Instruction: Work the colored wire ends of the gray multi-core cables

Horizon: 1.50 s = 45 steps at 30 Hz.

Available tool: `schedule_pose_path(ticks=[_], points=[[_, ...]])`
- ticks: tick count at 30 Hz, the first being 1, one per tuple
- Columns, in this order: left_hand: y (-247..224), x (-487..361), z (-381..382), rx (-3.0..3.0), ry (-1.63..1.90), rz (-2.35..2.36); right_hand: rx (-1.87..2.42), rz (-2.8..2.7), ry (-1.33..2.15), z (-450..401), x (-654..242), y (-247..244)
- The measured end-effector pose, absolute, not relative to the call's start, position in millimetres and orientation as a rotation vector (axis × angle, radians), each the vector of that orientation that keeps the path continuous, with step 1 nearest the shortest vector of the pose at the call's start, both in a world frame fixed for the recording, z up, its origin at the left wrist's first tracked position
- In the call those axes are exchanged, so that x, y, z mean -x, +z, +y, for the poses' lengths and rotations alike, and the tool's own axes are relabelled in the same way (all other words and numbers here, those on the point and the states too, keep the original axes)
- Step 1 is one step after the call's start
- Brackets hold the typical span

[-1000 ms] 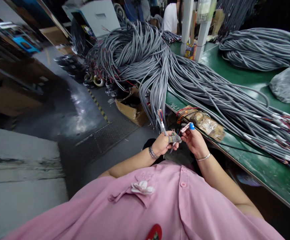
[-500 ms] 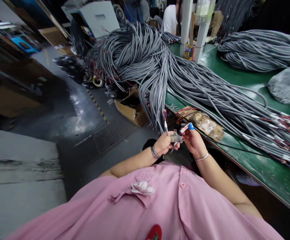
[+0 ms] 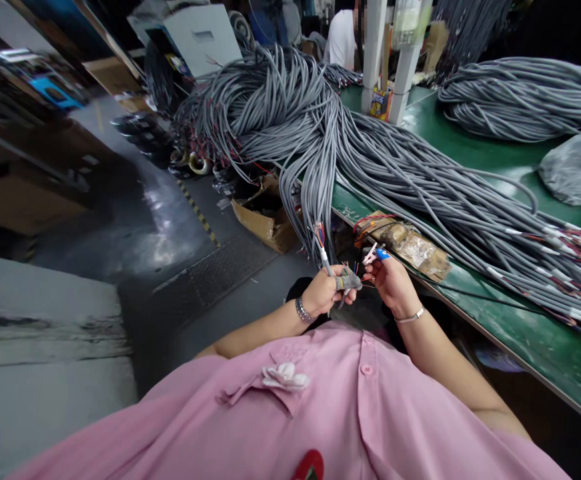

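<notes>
Green bench; left grip clamped on cable, wire-end up-left; right grip pinching pale piece.

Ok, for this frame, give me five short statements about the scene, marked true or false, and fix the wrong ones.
1. The left hand grips a gray cable. True.
2. The blue cap is on the left hand. False: it is on a digit of the right hand.
3. A big coil of cable lies on the green table. True.
4. The open cardboard box stands on the green table. False: it is off the table, lower down beside its edge.
5. The pink shirt has a white flower on its front. True.
</notes>
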<state>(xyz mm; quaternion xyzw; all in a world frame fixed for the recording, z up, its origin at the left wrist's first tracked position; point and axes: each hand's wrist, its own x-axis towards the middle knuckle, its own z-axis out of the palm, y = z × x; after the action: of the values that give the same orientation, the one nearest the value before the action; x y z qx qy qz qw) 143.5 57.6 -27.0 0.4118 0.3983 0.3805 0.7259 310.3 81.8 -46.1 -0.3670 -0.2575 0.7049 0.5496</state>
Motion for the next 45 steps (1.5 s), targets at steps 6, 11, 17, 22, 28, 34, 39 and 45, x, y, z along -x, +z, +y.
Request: schedule_pose_path(ticks=[6,11,17,22,28,34,39,45], points=[[-32.8,-144.7,64.3,-0.865,0.886,0.817,0.859,-0.678,1.593,82.7,-311.7,-52.0],[-35.4,-150.0,69.4,-0.817,0.906,0.846,0.752,-0.611,1.685,89.1,-309.7,-54.3],[-38.9,-154.1,70.3,-0.838,0.873,0.897,0.755,-0.543,1.616,91.3,-303.4,-54.2],[-37.8,-150.8,67.2,-0.843,0.886,0.907,0.792,-0.555,1.756,87.1,-311.1,-56.8],[-44.6,-144.9,54.0,-0.951,0.858,0.956,0.987,-0.889,1.951,74.3,-333.2,-56.5],[-54.4,-143.4,46.1,-1.135,0.809,0.945,1.052,-1.244,1.707,62.3,-326.2,-47.0],[-57.2,-142.1,49.2,-1.222,0.621,0.950,1.016,-1.601,1.375,53.1,-315.8,-41.3],[-56.1,-139.5,51.6,-1.095,0.695,0.982,1.091,-1.603,1.223,46.0,-320.4,-46.8]])
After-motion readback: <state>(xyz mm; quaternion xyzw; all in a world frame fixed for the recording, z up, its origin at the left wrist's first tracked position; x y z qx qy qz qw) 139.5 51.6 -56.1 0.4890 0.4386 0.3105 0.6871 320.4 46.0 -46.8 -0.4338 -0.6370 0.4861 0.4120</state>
